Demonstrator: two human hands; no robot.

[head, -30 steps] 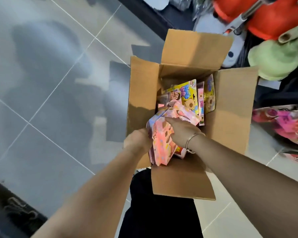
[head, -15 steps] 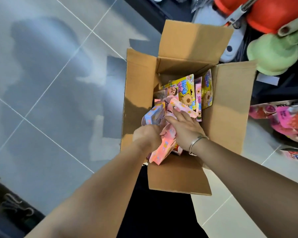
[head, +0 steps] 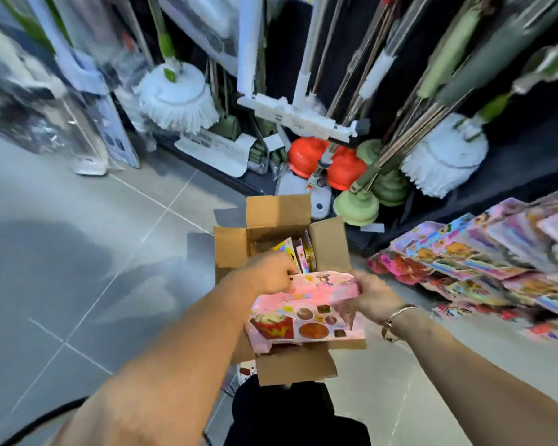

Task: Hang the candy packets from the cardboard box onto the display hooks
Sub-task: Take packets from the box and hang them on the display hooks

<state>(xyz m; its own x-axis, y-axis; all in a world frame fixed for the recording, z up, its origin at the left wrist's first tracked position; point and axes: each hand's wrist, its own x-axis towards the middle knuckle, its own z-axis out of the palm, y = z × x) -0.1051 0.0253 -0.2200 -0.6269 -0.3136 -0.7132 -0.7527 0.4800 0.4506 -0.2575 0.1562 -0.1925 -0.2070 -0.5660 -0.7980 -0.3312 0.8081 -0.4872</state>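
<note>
We find the grey tiled floor [head: 78, 252] open from 7 to 10 o'clock; white mop heads [head: 178, 101] and red and green plungers [head: 355, 204] wall off 12, and hung colourful candy packets [head: 484, 262] crowd 3. The brown cardboard box [head: 232, 249] stands open at centre. Over its near flap we grip a pink bundle of candy packets [head: 306, 313], left hand [head: 268, 273] curled on its 10 o'clock corner, right hand [head: 372, 294] pinching its 3 o'clock end.

Only one view exists, from a wide-angle camera on the person's head. It faces forward and steeply down. Nearest the lens is the pink packet [head: 306, 313], at centre, with the cardboard box [head: 232, 249] just beyond. Mops [head: 178, 98] stand toward 12 o'clock, hanging packets [head: 464, 262] toward 3 o'clock, and the floor [head: 78, 236] toward 9 o'clock.
</note>
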